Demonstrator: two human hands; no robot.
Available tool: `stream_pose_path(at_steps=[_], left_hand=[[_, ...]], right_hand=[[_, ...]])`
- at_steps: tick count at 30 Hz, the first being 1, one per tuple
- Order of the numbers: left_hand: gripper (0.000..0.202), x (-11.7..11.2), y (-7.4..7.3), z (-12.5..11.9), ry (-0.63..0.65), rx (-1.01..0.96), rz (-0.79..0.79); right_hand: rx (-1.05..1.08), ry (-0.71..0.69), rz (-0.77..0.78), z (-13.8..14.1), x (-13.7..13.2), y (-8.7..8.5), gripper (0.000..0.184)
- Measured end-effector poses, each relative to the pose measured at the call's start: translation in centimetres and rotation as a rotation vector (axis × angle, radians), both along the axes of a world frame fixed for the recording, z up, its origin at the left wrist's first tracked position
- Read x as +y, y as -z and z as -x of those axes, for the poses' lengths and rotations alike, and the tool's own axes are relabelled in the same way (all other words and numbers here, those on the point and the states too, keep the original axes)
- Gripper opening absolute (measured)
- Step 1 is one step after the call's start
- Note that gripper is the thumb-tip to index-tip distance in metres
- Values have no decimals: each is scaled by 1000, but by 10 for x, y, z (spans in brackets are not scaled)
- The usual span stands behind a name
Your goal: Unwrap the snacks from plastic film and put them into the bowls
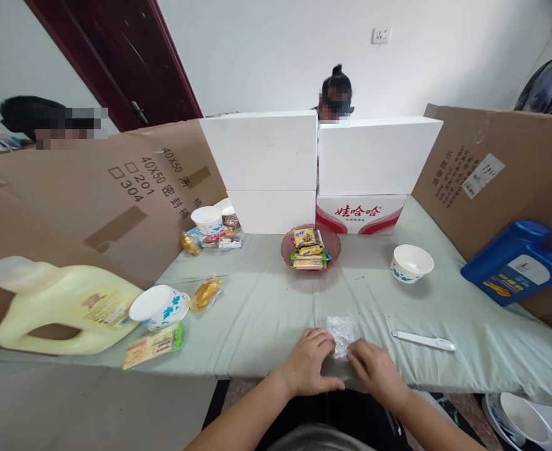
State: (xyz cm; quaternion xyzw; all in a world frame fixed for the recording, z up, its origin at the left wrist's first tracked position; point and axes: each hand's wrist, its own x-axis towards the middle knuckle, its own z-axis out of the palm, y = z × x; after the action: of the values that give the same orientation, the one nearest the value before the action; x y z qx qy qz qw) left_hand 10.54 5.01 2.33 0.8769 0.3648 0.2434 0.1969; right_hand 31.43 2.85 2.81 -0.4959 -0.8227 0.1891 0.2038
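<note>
A small clear plastic packet lies on the pale green cloth near the table's front edge. My left hand rests curled beside it, its fingertips at the packet's left edge. My right hand pinches the packet's lower right corner with fingers pressed together. A white pen-like tool lies just right of my right hand. Further back stands a red bowl filled with wrapped snacks.
A white paper bowl sits right of centre, another lies tipped at left beside a yellow jug and snack packets. A blue jug leans on cardboard at right. White boxes and cardboard walls enclose the table; a person sits behind them.
</note>
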Motion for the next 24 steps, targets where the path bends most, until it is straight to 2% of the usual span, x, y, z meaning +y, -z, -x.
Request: stream_pose_path(at_steps=[2, 3, 5, 7, 10, 13, 14, 16, 18, 20, 22, 24], left_hand=[[25, 5, 0, -7, -157, -20, 76], [24, 8, -1, -11, -244, -32, 123], [34, 15, -1, -20, -390, -41, 206], [40, 21, -1, -28, -465, -10, 223], [37, 23, 5, -34, -498, 81, 72], [19, 21, 13, -35, -499, 171, -104], [12, 20, 15, -35, -492, 194, -147], [9, 19, 19, -34, -468, 220, -226], [12, 18, 21, -32, -456, 230, -282], [19, 18, 21, -29, -464, 240, -293], [30, 18, 21, -25, -474, 251, -272], [36, 17, 22, -22, -467, 254, -258]], right_hand=[[-60, 147, 54, 5, 16, -1, 28], [-105, 194, 63, 9, 24, -2, 28], [-187, 249, 59, 16, 39, -2, 26], [-234, 276, 44, 23, 47, 0, 21], [-295, 312, 10, 29, 49, 4, 15], [-321, 343, -45, 28, 44, 7, 18], [-320, 330, -95, 26, 42, 9, 20], [-299, 210, -251, 21, 39, 14, 26], [-266, 40, -402, 15, 37, 21, 33], [-256, -42, -445, 9, 35, 26, 36], [-275, 9, -413, 2, 32, 27, 34], [-292, 119, -385, -2, 28, 20, 29]])
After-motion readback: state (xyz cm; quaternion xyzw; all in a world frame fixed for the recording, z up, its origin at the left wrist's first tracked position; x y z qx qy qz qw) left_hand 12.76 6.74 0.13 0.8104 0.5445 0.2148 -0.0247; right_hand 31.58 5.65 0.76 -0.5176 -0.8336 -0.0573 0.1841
